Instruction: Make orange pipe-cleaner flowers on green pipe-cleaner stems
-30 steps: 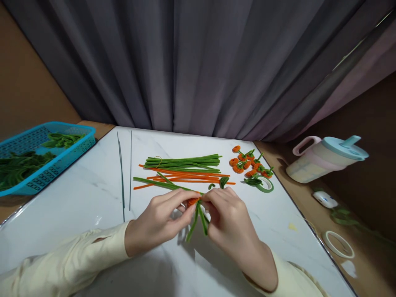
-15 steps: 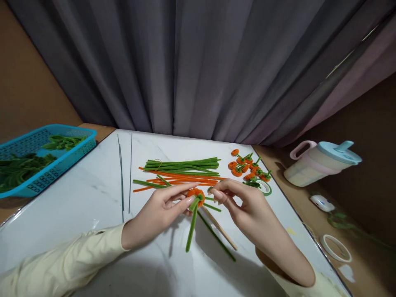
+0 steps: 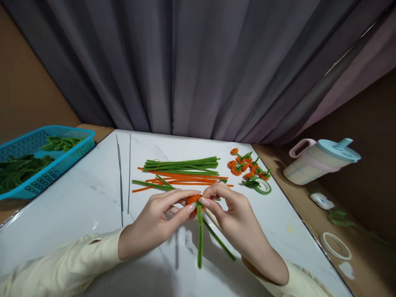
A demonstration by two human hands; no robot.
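A small orange pumpkin of fuzzy pipe cleaner is held between the thumb and fingers of my left hand. Its green pipe-cleaner stem hangs down toward me. My right hand is closed at the pumpkin's top, thumb and index pinching the green pipe cleaner where it leaves the orange body. The exact grip is partly hidden by the fingers. Below lie a loose green pipe cleaner and a thin wooden stick, partly covered by the right hand.
Behind my hands lie bundled green pipe cleaners and orange ones. Small orange pumpkins and green tape sit at the right. Dark wires and a blue basket are leftward; a lidded cup stands far right.
My right hand has moved left and its fingertips now meet the pumpkin's top. The pumpkin has tilted a little, so its stem hangs straighter down. My left hand keeps its hold.
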